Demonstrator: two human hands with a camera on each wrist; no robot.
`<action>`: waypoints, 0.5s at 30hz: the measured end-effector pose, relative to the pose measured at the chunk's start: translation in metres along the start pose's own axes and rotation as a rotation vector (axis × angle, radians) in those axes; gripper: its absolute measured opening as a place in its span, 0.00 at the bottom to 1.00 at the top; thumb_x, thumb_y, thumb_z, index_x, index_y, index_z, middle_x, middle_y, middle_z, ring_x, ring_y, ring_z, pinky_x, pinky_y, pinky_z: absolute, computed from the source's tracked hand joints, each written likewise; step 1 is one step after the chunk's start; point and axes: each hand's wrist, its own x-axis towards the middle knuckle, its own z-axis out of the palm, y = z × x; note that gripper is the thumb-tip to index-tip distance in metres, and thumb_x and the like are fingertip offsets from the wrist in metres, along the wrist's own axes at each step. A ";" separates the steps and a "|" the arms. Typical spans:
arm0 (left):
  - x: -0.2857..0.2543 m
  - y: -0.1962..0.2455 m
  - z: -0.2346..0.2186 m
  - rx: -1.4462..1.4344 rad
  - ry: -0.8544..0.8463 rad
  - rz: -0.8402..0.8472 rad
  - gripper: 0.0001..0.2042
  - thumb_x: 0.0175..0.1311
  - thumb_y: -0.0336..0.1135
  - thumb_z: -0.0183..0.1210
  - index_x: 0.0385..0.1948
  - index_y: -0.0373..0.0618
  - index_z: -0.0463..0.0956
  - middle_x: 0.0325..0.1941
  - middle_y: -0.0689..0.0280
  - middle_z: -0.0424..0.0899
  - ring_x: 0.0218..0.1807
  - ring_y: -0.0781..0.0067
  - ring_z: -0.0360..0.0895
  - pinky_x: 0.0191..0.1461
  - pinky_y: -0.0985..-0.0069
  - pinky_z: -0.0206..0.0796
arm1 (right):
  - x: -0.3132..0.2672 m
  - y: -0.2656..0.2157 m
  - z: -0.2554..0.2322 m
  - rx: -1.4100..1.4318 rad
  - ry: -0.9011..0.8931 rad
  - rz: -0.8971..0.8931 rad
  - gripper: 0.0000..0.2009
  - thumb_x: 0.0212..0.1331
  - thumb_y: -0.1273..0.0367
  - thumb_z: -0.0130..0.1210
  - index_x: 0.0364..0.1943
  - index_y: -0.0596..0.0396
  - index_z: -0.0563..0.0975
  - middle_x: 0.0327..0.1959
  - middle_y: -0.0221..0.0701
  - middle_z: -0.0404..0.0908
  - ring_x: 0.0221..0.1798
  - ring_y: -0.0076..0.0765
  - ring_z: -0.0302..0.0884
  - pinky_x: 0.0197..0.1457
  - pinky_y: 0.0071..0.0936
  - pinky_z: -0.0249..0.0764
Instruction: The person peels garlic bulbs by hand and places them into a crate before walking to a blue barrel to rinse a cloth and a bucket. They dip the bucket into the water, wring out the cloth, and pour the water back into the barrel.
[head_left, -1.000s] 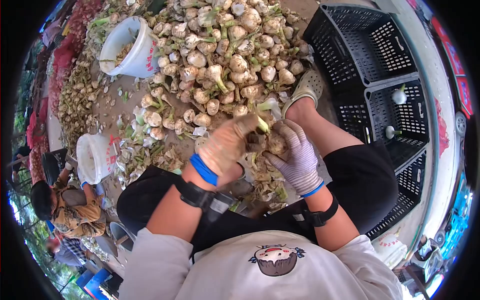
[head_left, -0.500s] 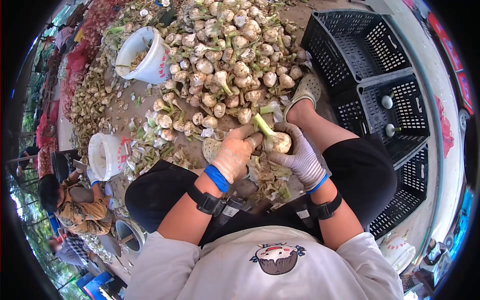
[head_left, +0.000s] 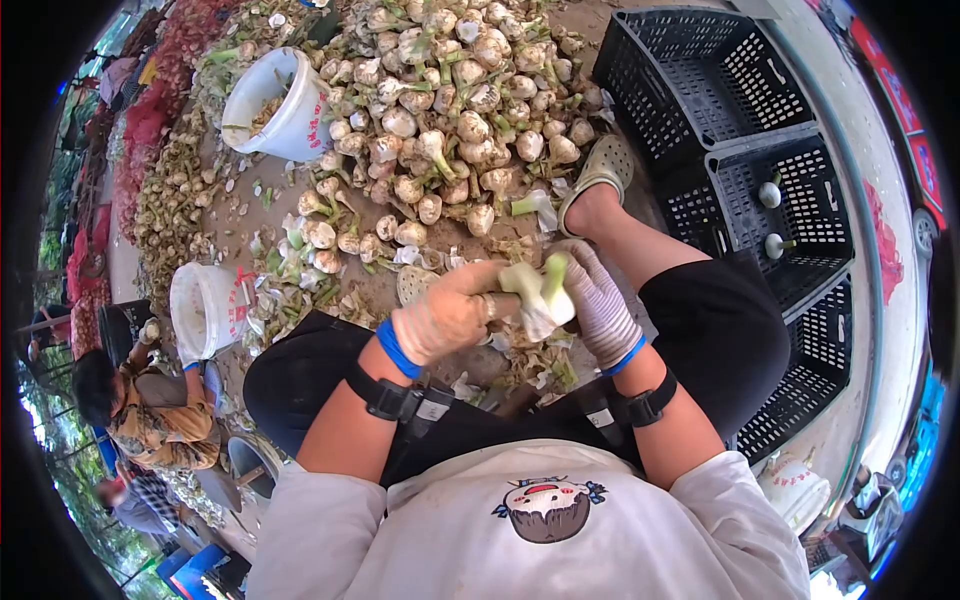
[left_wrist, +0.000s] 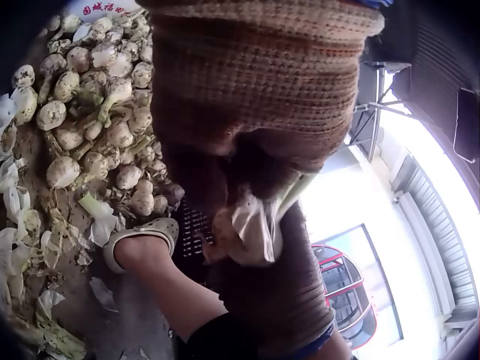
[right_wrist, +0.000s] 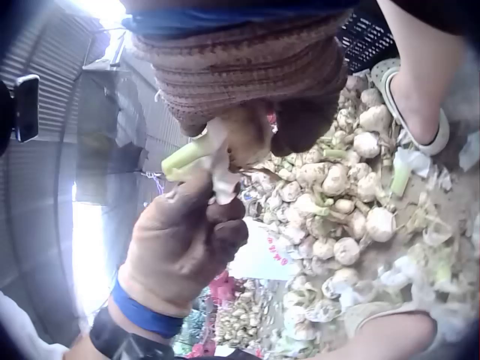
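Between both gloved hands is a garlic bulb (right_wrist: 246, 139) with a short green stem (right_wrist: 184, 159). My right hand (head_left: 603, 312), in a striped knit glove, grips the bulb from its right side. My left hand (head_left: 450, 312) wears a soiled, tan-stained glove and pinches a pale flap of garlic skin (head_left: 525, 290) drawn away from the stem. Loose white skin (left_wrist: 255, 225) shows below the left fingers in the left wrist view. Part of the bulb is hidden behind the fingers.
A large heap of garlic (head_left: 440, 120) lies ahead, with peelings around my feet. Black crates (head_left: 780, 200) line the right side, two trimmed bulbs in the middle one. White buckets (head_left: 285, 110) (head_left: 205, 310) stand at left. Another person (head_left: 165, 420) sits at far left.
My left hand has gone from the bulb's stem to pulling a flap of skin leftward. The bulb has turned in my right hand, and white skin now shows where dirty outer skin faced up.
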 end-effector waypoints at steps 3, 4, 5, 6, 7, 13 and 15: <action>-0.002 -0.004 -0.014 -0.637 -0.011 -0.373 0.11 0.59 0.31 0.54 0.43 0.42 0.73 0.39 0.68 0.78 0.42 0.81 0.70 0.47 0.79 0.64 | -0.003 -0.004 -0.005 0.381 -0.126 0.207 0.21 0.61 0.52 0.46 0.48 0.53 0.69 0.34 0.25 0.74 0.35 0.20 0.74 0.30 0.15 0.72; 0.000 -0.035 -0.016 -0.557 0.148 -0.355 0.11 0.58 0.29 0.54 0.43 0.42 0.74 0.38 0.68 0.78 0.42 0.79 0.71 0.47 0.79 0.64 | -0.003 -0.010 0.004 0.432 0.012 0.242 0.22 0.60 0.49 0.46 0.46 0.53 0.70 0.32 0.25 0.76 0.28 0.18 0.75 0.25 0.12 0.71; -0.002 -0.031 -0.014 -0.482 0.220 -0.304 0.12 0.57 0.28 0.54 0.43 0.43 0.73 0.38 0.67 0.78 0.43 0.77 0.72 0.47 0.78 0.65 | 0.001 -0.004 -0.003 0.434 0.012 0.243 0.22 0.60 0.49 0.46 0.46 0.53 0.70 0.32 0.25 0.76 0.28 0.18 0.75 0.25 0.12 0.71; -0.004 -0.027 -0.013 -0.400 0.294 -0.258 0.12 0.56 0.27 0.54 0.43 0.43 0.73 0.38 0.67 0.79 0.43 0.75 0.72 0.46 0.78 0.66 | 0.005 0.003 -0.013 0.531 -0.177 0.359 0.23 0.60 0.49 0.46 0.46 0.54 0.70 0.34 0.26 0.77 0.29 0.17 0.75 0.25 0.12 0.71; -0.005 -0.023 -0.011 -0.314 0.369 -0.218 0.12 0.55 0.26 0.54 0.43 0.43 0.73 0.38 0.67 0.79 0.44 0.73 0.73 0.46 0.77 0.67 | 0.008 0.008 -0.019 0.617 -0.351 0.358 0.23 0.60 0.49 0.47 0.46 0.55 0.70 0.37 0.28 0.77 0.32 0.19 0.76 0.28 0.14 0.73; 0.000 -0.009 0.012 0.422 0.221 -0.043 0.13 0.62 0.29 0.44 0.47 0.39 0.69 0.42 0.56 0.76 0.43 0.64 0.76 0.46 0.73 0.72 | 0.019 0.027 -0.006 0.401 -0.003 0.282 0.18 0.61 0.55 0.49 0.44 0.56 0.72 0.40 0.32 0.77 0.40 0.29 0.77 0.44 0.26 0.74; -0.004 -0.020 0.015 0.311 0.231 0.047 0.14 0.65 0.31 0.39 0.49 0.36 0.66 0.41 0.54 0.76 0.40 0.65 0.78 0.43 0.73 0.74 | 0.022 0.018 -0.008 0.576 0.102 0.243 0.14 0.60 0.61 0.53 0.43 0.56 0.72 0.35 0.29 0.76 0.35 0.26 0.76 0.35 0.22 0.74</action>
